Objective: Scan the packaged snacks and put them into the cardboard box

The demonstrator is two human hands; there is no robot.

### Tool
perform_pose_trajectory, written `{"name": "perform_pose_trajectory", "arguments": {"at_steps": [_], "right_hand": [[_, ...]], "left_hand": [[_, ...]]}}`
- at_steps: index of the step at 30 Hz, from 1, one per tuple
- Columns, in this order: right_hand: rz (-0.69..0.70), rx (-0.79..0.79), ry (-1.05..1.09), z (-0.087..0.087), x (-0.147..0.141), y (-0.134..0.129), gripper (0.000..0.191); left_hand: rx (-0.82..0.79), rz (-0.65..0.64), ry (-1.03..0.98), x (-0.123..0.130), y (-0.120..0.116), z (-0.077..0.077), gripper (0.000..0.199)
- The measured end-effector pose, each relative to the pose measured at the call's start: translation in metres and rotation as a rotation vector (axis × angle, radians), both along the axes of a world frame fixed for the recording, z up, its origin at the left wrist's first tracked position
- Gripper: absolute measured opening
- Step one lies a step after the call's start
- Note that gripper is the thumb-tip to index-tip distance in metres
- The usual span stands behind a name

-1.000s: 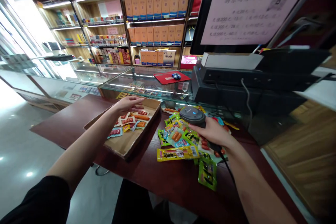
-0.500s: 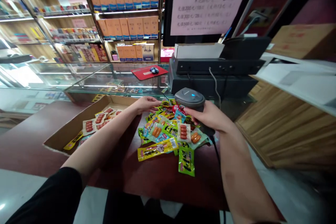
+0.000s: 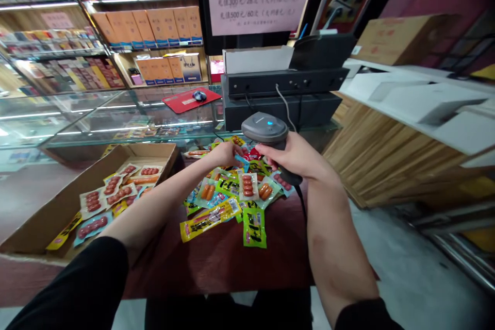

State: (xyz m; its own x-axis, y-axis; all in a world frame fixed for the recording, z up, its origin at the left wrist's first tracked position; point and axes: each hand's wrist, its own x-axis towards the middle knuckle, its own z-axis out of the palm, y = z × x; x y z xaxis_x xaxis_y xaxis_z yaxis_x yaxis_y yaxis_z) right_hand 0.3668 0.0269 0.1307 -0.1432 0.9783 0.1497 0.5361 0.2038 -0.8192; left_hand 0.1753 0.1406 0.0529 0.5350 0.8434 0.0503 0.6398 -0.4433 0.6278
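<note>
My right hand (image 3: pixel 296 157) grips a grey barcode scanner (image 3: pixel 265 126) by its handle, its head with a blue light over the snack pile. My left hand (image 3: pixel 225 154) is at the back of the pile, its fingers closed on a small blue snack packet (image 3: pixel 243 160) and partly hidden behind it. Below both hands lies a heap of packaged snacks: a packet of small red sausages (image 3: pixel 248 186), a long yellow packet (image 3: pixel 211 219) and a green packet (image 3: pixel 254 228) are at its front. A red packet (image 3: pixel 253 154) shows between the hands.
An open cardboard box (image 3: pixel 29 221) with several sausage packets stands at left on the dark red counter (image 3: pixel 228 273). Behind are a glass case, a red mouse pad (image 3: pixel 185 100) and a black cash drawer (image 3: pixel 280 111). The scanner's cable (image 3: pixel 300 201) hangs beside my right forearm.
The view has swung right, so most things sit further left. My left hand has moved right across the pile and taken the blue packet. The scanner stays in my right hand.
</note>
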Motion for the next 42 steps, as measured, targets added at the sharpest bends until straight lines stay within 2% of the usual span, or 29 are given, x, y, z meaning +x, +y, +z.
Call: {"name": "perform_pose_trajectory", "arguments": {"at_steps": [3,5,7,11,14,17,22,26,31,36,42], "right_hand": [[-0.019,-0.006,0.002,-0.003,-0.003,-0.005,0.034],[-0.034,-0.018,-0.024,-0.010,-0.007,-0.009,0.034],[-0.045,-0.045,-0.066,-0.019,-0.013,-0.014,0.036],[-0.068,-0.029,-0.095,-0.039,-0.032,-0.028,0.039],[-0.078,-0.051,-0.107,-0.046,-0.050,-0.045,0.035],[-0.047,-0.010,-0.092,-0.047,-0.071,-0.063,0.036],[-0.125,0.067,-0.057,-0.049,-0.097,-0.077,0.038],[-0.166,0.111,-0.051,-0.047,-0.105,-0.080,0.036],[-0.176,0.135,-0.055,-0.040,-0.108,-0.086,0.034],[-0.230,0.166,-0.071,-0.042,-0.105,-0.093,0.031],[-0.218,0.164,-0.045,-0.043,-0.100,-0.103,0.034]], "left_hand": [[0.043,-0.023,0.032,0.000,0.001,-0.003,0.021],[0.030,0.017,-0.013,-0.011,0.001,-0.004,0.023],[-0.054,0.090,-0.120,-0.030,-0.002,-0.003,0.026],[-0.341,0.234,-0.449,-0.076,-0.021,0.006,0.034],[-0.471,0.238,-0.590,-0.106,-0.043,0.016,0.043],[-0.479,0.204,-0.649,-0.123,-0.056,0.027,0.044],[-0.410,0.158,-0.708,-0.129,-0.056,0.042,0.042],[-0.399,0.131,-0.732,-0.129,-0.055,0.047,0.044],[-0.425,0.090,-0.758,-0.129,-0.057,0.045,0.041],[-0.484,0.060,-0.809,-0.129,-0.060,0.047,0.042],[-0.446,0.065,-0.776,-0.126,-0.062,0.049,0.041]]}}
